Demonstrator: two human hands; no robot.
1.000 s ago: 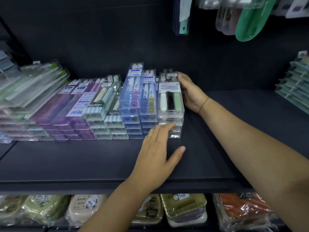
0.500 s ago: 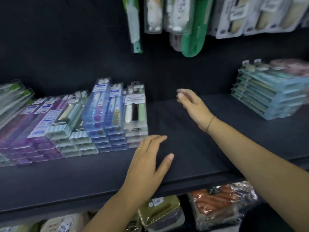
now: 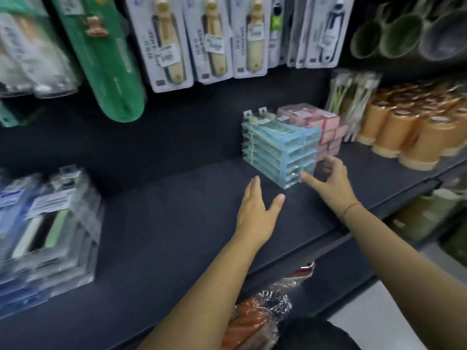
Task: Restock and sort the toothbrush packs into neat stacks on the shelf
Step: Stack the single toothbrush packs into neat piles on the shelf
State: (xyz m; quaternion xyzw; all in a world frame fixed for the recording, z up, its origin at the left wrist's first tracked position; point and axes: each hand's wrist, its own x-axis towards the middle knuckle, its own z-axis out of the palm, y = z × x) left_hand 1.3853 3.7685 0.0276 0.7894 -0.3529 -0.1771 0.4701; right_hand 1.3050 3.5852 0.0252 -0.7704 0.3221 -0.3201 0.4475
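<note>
A stack of light blue toothbrush packs stands on the dark shelf, with a pink stack right behind it. My right hand is spread open at the blue stack's front right corner, thumb near its lower edge, holding nothing. My left hand hovers flat and open over the shelf just left of that stack. At the far left stand clear packs with white, black and green brushes, beside blue-labelled packs. The picture is blurred.
Carded brushes and a green item hang above the shelf. Orange cups crowd the right end, with green mugs above. A wrapped orange item lies on the shelf below.
The view swung right. Both hands left the clear toothbrush packs at the left and moved across the shelf to the light blue stack.
</note>
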